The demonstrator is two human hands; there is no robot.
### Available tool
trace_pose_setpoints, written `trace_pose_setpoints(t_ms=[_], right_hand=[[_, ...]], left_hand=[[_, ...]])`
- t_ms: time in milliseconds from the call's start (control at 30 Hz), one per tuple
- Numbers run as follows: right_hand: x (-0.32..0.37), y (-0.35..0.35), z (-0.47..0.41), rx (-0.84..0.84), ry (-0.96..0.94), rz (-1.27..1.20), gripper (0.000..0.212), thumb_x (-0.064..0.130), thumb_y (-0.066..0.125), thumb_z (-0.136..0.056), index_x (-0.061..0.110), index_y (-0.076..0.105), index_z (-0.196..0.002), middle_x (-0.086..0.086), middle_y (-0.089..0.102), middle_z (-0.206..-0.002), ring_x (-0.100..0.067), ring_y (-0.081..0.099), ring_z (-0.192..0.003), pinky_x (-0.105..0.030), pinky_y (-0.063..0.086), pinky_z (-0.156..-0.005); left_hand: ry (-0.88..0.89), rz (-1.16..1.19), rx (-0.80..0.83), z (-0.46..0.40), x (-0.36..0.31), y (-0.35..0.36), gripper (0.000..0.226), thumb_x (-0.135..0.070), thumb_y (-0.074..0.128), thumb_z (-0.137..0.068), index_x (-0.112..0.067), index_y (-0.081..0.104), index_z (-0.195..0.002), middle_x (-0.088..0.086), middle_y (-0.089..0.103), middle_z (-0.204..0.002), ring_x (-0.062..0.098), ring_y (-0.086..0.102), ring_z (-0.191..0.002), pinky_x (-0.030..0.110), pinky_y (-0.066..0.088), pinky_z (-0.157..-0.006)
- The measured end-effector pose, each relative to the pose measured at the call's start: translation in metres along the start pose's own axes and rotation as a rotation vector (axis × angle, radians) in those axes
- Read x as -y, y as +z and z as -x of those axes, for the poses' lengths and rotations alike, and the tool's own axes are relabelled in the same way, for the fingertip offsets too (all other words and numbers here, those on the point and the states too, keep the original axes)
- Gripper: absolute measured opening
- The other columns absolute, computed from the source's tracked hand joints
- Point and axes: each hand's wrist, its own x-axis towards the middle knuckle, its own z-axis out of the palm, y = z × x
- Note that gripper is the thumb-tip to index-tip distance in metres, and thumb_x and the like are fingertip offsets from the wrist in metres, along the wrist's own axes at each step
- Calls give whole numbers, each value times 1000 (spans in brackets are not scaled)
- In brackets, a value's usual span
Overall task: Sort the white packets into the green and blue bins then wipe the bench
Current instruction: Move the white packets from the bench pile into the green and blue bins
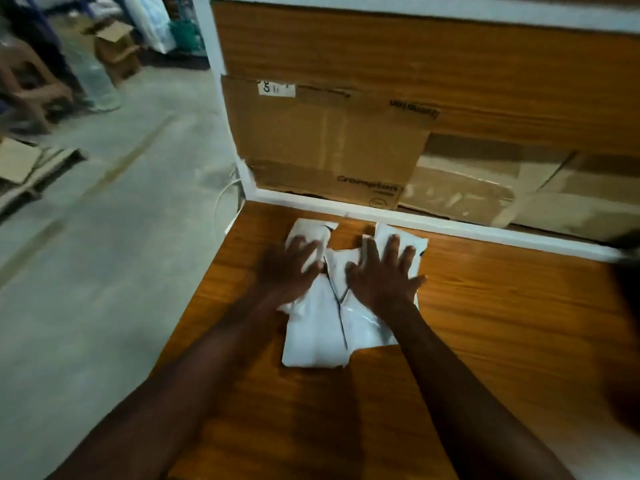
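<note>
Several white packets (315, 336) lie overlapped in a loose pile on the wooden bench (502, 323), near its back edge. My left hand (289, 268) rests flat on the left side of the pile, fingers spread. On the right side of the pile my right hand (382, 275) also lies flat with fingers apart. Neither hand grips a packet. No green or blue bin is in view.
Flattened cardboard boxes (329, 143) lean against the wooden back panel behind a white rail (450, 225). The bench's left edge drops to a concrete floor (104, 237). More cardboard (114, 43) and a seated person's legs (31, 88) are far left. A dark blurred shape (627, 323) sits at the right edge.
</note>
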Motion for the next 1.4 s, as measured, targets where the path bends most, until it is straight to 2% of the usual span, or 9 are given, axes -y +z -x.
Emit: trace_pose_setpoints(t_ms=[133,267,400,500,633,800,900,1167,1400], right_hand=[[1,5,11,-124,15,-38,66,59,36,-96,38,13,-154,-5,-1,-167,-40,-6,-152,-72,28,-105],[-1,-9,18,-205,40,-103,61,53,42,-97,35,24,-152,-4,10,-166,-31,5,-153,-66,37,-105],[-8,-28,33,-372,49,-159,66,52,55,-91,32,34,-150,-4,23,-164,-28,17,-151,-54,42,-106],[-21,-35,49,-481,38,-176,66,53,58,-87,28,43,-146,-5,33,-160,-29,23,-148,-49,42,-105],[-51,-33,78,-587,33,-144,64,52,59,-85,23,50,-141,-7,40,-156,-29,28,-145,-48,43,-105],[-103,-28,127,-665,74,-164,66,57,58,-86,22,50,-142,-6,40,-157,-29,31,-146,-49,42,-106],[-141,-27,167,-695,142,-180,67,54,61,-86,21,51,-143,-7,40,-157,-29,31,-146,-49,42,-108],[-278,-26,303,-825,354,-152,63,45,63,-80,13,60,-134,-11,50,-149,-31,42,-138,-50,46,-104],[-396,-18,409,-917,542,-161,63,50,61,-82,15,61,-134,-8,53,-147,-27,46,-137,-45,43,-109]], left_hand=[[43,70,-58,-4,12,15,68,-75,15,-86,-48,21,-149,-9,18,-164,25,19,-150,56,23,-117],[108,199,-124,-5,17,13,55,-51,41,-94,-41,34,-147,-6,30,-160,23,27,-148,54,35,-112],[131,299,-240,-2,19,1,50,-38,51,-96,-34,43,-145,0,36,-157,21,27,-147,53,37,-112],[133,297,-342,7,12,-16,49,-25,59,-97,-22,49,-145,4,38,-156,12,17,-146,37,20,-118],[163,397,-379,21,-10,-29,51,-21,62,-96,-22,49,-145,4,37,-156,24,33,-145,42,33,-116],[348,420,-385,53,-76,-20,51,-22,65,-94,-24,51,-142,3,41,-154,26,39,-141,47,36,-113],[426,368,-316,82,-129,-5,50,-30,60,-96,-30,47,-145,-1,39,-155,23,37,-141,38,29,-112],[670,397,-167,170,-294,61,54,-44,48,-93,-34,45,-146,-5,37,-156,24,38,-140,46,41,-108],[947,419,-20,247,-439,115,52,-38,54,-91,-29,51,-142,1,44,-152,25,47,-133,43,45,-106]])
